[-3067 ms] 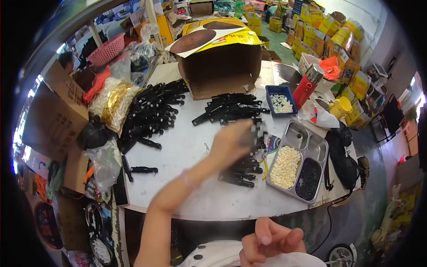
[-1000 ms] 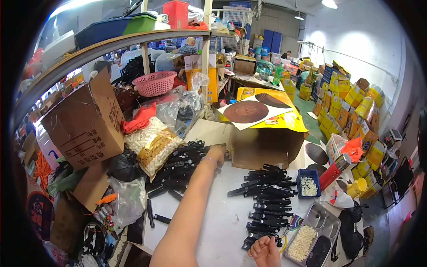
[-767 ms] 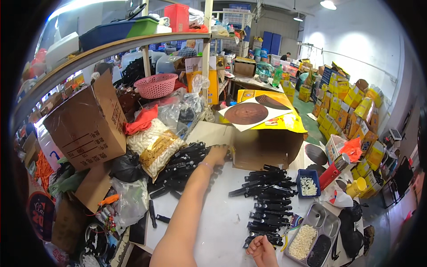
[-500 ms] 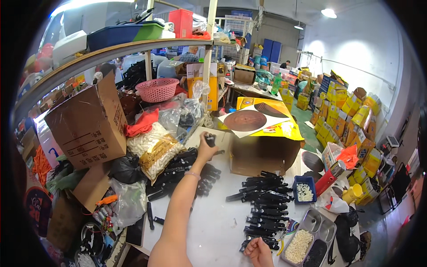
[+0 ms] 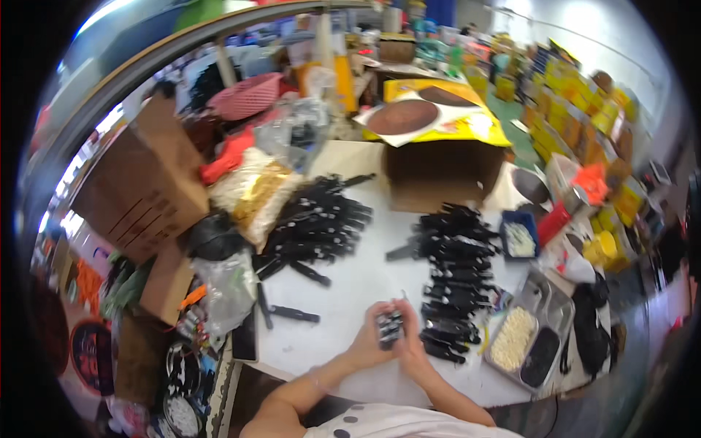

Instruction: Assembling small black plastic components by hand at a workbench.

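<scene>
1. Crowded workshop clutter rings a white desk (image 5: 350, 274), with yellow cartons (image 5: 577, 109) stacked well beyond its right edge and a brown box (image 5: 139, 190) off its left edge.
2. Near the middle of the desk's near edge, the left hand (image 5: 369, 337) and right hand (image 5: 413, 342) are wrapped round a black bundle (image 5: 390, 330) from either side. Its pale-marked ends face up; blur hides the count. Gripping from both sides probably keeps the loose pieces together and even.
3. Toward the desk's far-left corner lies a heaped pile (image 5: 321, 223) of similar black pieces; an orderly row (image 5: 456, 285) runs down the right half, its pieces mostly parallel, perhaps for easy picking up.
4. By the right edge, a metal tray (image 5: 562, 310) keeps white bits (image 5: 512, 337) apart from dark ones, presumably to prevent mixing, within the right hand's reach.
5. Half a second earlier, the left hand was raised over the far-left pile with something dark in it, and the right hand waited alone at the near end of the row. Now they meet, and the view has tipped downward.
</scene>
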Available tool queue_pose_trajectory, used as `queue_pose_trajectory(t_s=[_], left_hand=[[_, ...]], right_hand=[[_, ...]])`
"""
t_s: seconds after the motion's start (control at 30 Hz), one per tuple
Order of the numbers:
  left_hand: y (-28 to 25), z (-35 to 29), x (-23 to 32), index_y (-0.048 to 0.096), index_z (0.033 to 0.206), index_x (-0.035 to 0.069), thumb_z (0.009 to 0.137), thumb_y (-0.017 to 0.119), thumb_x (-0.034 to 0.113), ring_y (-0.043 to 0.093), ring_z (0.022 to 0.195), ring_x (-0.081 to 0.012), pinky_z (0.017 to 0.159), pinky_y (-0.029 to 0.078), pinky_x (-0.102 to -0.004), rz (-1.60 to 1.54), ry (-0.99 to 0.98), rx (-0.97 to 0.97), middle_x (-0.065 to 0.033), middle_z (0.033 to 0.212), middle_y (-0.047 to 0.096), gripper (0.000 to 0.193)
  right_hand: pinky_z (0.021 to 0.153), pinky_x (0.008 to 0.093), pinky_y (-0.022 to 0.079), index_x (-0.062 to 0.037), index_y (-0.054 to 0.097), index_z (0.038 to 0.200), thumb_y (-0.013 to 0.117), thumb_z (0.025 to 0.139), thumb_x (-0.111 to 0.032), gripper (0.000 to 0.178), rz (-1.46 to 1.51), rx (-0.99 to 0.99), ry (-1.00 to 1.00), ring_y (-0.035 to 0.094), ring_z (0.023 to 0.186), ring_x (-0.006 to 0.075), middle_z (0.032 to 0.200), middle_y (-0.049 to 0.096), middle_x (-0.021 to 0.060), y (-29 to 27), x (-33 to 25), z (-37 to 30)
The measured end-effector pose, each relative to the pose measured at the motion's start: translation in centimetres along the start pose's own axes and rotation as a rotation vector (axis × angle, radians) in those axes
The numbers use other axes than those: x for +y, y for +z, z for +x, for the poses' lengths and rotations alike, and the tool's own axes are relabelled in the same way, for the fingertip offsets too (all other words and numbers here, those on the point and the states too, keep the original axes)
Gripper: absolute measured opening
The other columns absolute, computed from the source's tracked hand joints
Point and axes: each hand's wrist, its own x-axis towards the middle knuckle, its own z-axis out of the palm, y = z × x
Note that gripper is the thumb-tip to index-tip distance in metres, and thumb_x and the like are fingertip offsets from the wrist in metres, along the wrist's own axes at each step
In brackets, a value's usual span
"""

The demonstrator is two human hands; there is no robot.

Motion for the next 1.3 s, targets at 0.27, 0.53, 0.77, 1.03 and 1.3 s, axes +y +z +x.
queue_pose_trajectory(t_s=[0.27,0.53,0.77,1.03,1.3], left_hand=[[1.5,-7.4,-1.1,0.005,0.146,0.003,0.074,0.076,0.05,0.044,0.122,-0.0266,0.1,0.04,-0.0415,-0.118,-0.189,0.102,-0.0142,0.133,0.037,0.112],[1.6,-8.0,-3.9,0.033,0.128,0.003,0.081,0.072,0.039,0.052,0.103,-0.0209,0.087,0.045,-0.0359,0.192,-0.14,0.037,-0.0127,0.119,0.047,0.071],[5.2,-7.0,-0.1,0.037,0.116,0.004,0.078,0.071,0.009,0.05,0.107,-0.0227,0.095,0.042,-0.037,-0.035,-0.112,0.307,-0.0138,0.113,0.048,0.052],[8.2,-5.3,2.0,0.042,0.112,0.005,0.072,0.072,-0.001,0.054,0.096,-0.024,0.084,0.047,-0.0354,0.159,0.022,0.081,-0.0155,0.109,0.051,0.051],[13.8,-4.4,0.7,0.046,0.114,0.005,0.068,0.076,-0.002,0.054,0.098,-0.0255,0.086,0.045,-0.0351,0.159,0.072,-0.01,-0.0163,0.11,0.053,0.055]], right_hand=[[0.11,0.0423,0.026,-0.0028,0.02,0.146,0.059,0.087,-0.045,0.082,-0.009,-0.19,-0.192,0.036,0.129,0.0331,0.142,0.032,0.02,0.2,-0.1,-3.4],[0.11,0.0442,0.024,-0.0014,0.018,0.146,0.044,0.091,-0.056,0.082,-0.082,-0.273,0.025,0.03,0.133,0.0391,0.141,0.031,0.026,-0.7,-2.7,-3.2],[0.108,0.0485,0.026,-0.001,0.04,0.138,0.048,0.09,-0.056,0.073,-0.644,0.069,-0.253,0.034,0.133,0.0355,0.141,0.042,0.017,-5.6,-2.7,-6.3],[0.088,0.0396,0.037,-0.0063,0.066,0.079,0.075,0.067,-0.009,0.015,-1.331,0.54,0.105,0.05,0.096,0.0258,0.09,0.056,0.0048,-24.3,-4.9,-14.4],[0.094,0.0422,0.033,-0.007,0.064,0.075,0.072,0.069,-0.013,0.012,-1.387,0.213,0.164,0.049,0.1,0.0255,0.088,0.054,0.0051,-25.6,-2.6,-14.7]])
